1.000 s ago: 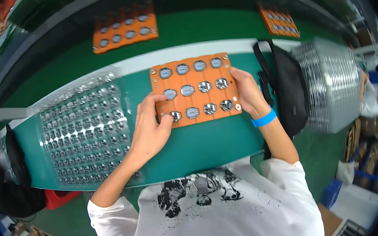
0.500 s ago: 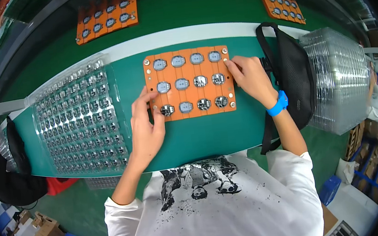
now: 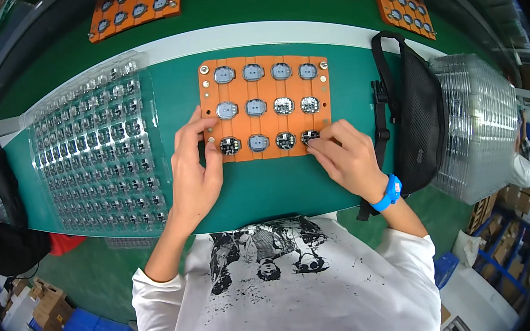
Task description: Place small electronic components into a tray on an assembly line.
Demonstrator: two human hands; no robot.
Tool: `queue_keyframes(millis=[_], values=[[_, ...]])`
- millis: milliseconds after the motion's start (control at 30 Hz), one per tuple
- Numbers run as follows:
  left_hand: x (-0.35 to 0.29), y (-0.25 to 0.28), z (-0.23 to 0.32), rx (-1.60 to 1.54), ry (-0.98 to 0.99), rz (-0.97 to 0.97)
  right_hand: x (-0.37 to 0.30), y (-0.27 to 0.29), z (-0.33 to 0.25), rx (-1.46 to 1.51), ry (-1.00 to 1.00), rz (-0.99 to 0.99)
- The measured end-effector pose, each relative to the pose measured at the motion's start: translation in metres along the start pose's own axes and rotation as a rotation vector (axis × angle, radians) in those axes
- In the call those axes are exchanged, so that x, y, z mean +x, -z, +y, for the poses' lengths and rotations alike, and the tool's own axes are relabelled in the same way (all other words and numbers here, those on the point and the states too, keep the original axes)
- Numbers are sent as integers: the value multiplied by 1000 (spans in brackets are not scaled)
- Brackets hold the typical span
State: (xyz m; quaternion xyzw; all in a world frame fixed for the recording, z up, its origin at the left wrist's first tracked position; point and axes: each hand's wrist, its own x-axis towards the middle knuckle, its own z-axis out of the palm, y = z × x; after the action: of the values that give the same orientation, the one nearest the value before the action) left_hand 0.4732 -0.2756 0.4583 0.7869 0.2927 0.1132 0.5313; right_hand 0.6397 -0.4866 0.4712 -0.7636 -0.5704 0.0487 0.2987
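Observation:
An orange fixture plate (image 3: 263,88) lies on the green bench in front of me, with three rows of small round parts seated in it. My left hand (image 3: 193,173) rests at the plate's lower left corner, fingertips touching its edge beside the bottom-left round part (image 3: 230,145). My right hand (image 3: 345,157), with a blue wristband, is at the lower right corner, its fingertips pinching the bottom-right round part (image 3: 309,137).
A clear blister tray (image 3: 92,145) full of several small parts lies to the left. A black mesh bag (image 3: 418,117) and a stack of clear trays (image 3: 483,123) sit to the right. Two more orange plates (image 3: 132,8) (image 3: 403,5) lie on the far belt.
My right hand moved from the plate's upper right down to its bottom-right part. My left hand stays at the lower left corner.

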Motion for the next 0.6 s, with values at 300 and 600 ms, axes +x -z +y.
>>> queue_keyframes(millis=[300,600], values=[[-2,-3,-2,77,-80,24,-3,10,14,-22,169,-66],[-2,-5,-4,68,-90,18,-2,6,12,-19,124,-77]])
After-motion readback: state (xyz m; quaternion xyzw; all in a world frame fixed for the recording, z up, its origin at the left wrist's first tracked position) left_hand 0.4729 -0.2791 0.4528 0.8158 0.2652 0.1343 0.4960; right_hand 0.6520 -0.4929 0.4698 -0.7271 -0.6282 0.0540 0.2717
